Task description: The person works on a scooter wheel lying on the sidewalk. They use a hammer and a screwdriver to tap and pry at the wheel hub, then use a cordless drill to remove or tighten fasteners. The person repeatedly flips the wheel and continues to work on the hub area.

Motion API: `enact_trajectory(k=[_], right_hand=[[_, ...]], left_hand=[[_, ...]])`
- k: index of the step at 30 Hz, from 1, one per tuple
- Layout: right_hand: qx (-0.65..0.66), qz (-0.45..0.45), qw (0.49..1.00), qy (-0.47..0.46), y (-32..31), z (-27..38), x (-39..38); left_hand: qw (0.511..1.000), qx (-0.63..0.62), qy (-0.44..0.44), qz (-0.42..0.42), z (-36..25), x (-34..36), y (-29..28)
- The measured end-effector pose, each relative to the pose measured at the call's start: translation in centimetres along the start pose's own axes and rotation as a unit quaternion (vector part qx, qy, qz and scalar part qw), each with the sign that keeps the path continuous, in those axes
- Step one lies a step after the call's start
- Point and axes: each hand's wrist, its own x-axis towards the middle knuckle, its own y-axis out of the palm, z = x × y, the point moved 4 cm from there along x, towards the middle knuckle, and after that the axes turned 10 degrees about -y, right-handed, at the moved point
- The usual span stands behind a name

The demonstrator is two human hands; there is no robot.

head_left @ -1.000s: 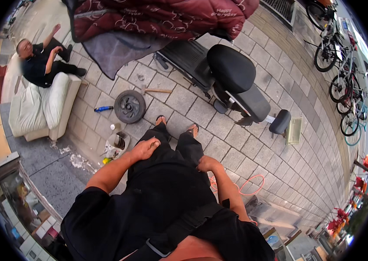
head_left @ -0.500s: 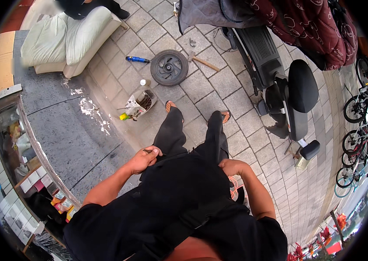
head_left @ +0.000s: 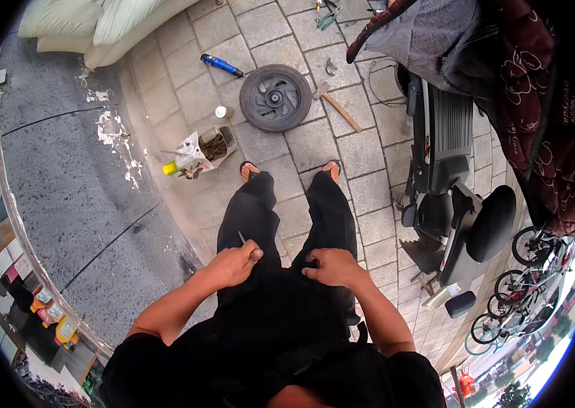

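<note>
My left hand (head_left: 236, 264) is closed in front of my left thigh. A thin, dark metal rod (head_left: 241, 237) sticks out of its fingers toward the feet; the rest is hidden in the fist, so its kind cannot be told. My right hand (head_left: 332, 266) rests on top of my right thigh, fingers curled and thumb pressed in, seemingly pinching the cloth of the black trousers (head_left: 250, 211). On the paving beyond my feet lies a scooter wheel with its tyre (head_left: 275, 98). A wooden-handled hammer (head_left: 342, 112) is right of it, a blue hand tool (head_left: 221, 65) left of it.
A box of metal parts (head_left: 226, 143) with a yellow-capped bottle (head_left: 170, 168) and a lidded jar (head_left: 222, 112) stands ahead on the left. At the right is a black scooter (head_left: 437, 156) under a maroon cover (head_left: 539, 122). Pliers (head_left: 328, 18) lie at the far edge.
My right hand has moved from my hip inward onto the front of my thigh. My left hand has shifted slightly inward with the rod. My feet stand wider apart and the view has swung.
</note>
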Motion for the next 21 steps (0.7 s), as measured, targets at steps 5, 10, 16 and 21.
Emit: enact_trajectory(k=[5, 10, 16, 21], right_hand=[[0.11, -0.15, 0.967, -0.173, -5.3, 1.3, 11.0], [0.162, -0.301, 0.916, -0.209, -10.9, -6.9, 23.8], [0.069, -0.298, 0.905, -0.296, -16.8, -13.5, 36.2], [0.026, -0.319, 0.882, -0.347, -19.2, -16.1, 42.8]], left_hand=[[0.988, 0.063, 0.105, -0.09, -2.2, 15.8, -1.2], [0.965, 0.034, 0.095, -0.243, -3.6, 29.2, -7.6], [0.928, 0.023, 0.17, -0.331, -2.8, 41.6, -12.4], [0.931, 0.035, 0.181, -0.314, -1.8, 48.4, -16.3]])
